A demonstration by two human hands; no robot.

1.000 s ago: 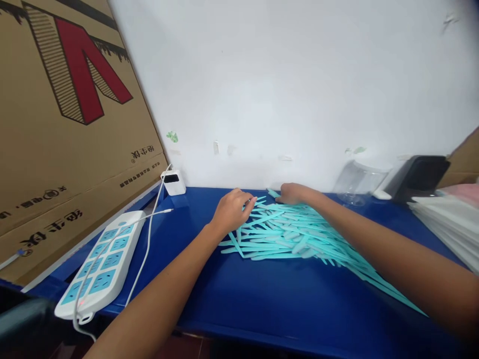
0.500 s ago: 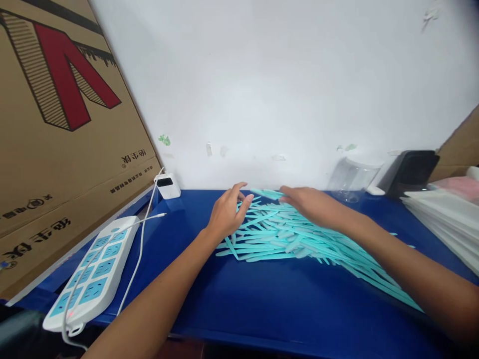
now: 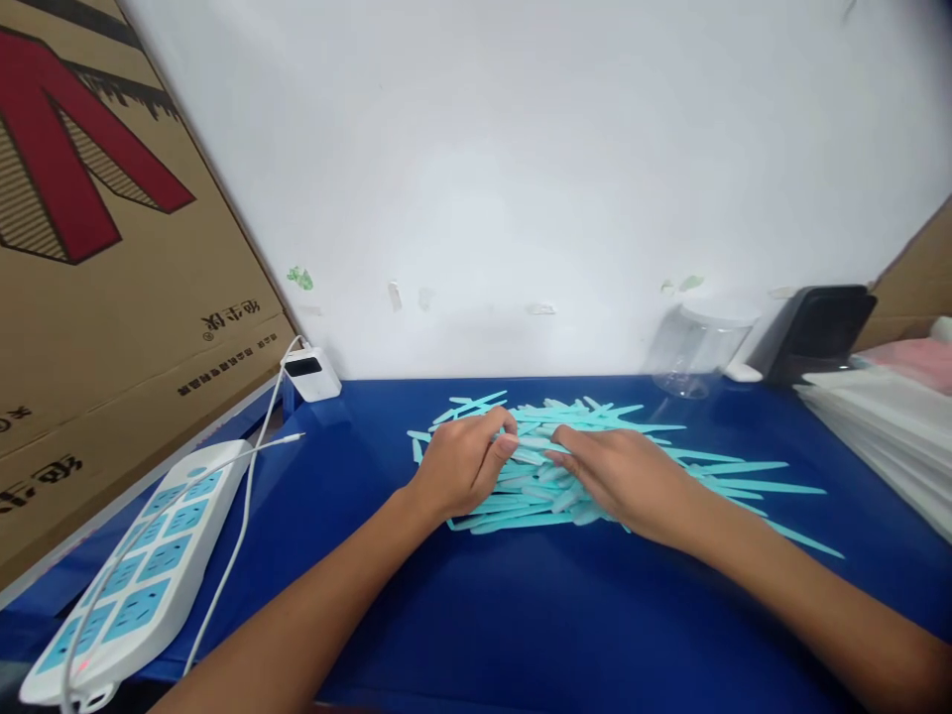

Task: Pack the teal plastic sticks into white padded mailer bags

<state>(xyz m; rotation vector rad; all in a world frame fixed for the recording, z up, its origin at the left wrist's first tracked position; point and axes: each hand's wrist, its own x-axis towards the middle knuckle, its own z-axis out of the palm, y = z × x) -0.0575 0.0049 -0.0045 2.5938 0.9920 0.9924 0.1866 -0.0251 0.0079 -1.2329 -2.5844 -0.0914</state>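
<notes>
A loose heap of slim turquoise sticks (image 3: 535,486), shaped like eyebrow razors with tapered handles and paler, wider ends, lies in the middle of the blue table. My left hand (image 3: 468,456) is closed at the heap's left side, thumb against curled index finger; what sits inside it is hidden. From the right, my right hand (image 3: 617,476) pinches several sticks between thumb and fingers, low over the heap. Their pale ends point toward my left hand. Thin handles fan out on the table beyond my right wrist.
At left are a white power strip (image 3: 149,565) with a cable, a small white device (image 3: 312,374) and a large cardboard box (image 3: 149,297). Along the back right stand a clear plastic jar (image 3: 699,352) and a black stand (image 3: 822,332). White sheets (image 3: 885,416) are stacked at right.
My right hand has come down and nearer from the heap's back edge, still with sticks. My left hand, open before, has closed and lowered. Sticks at the right are spread differently.
</notes>
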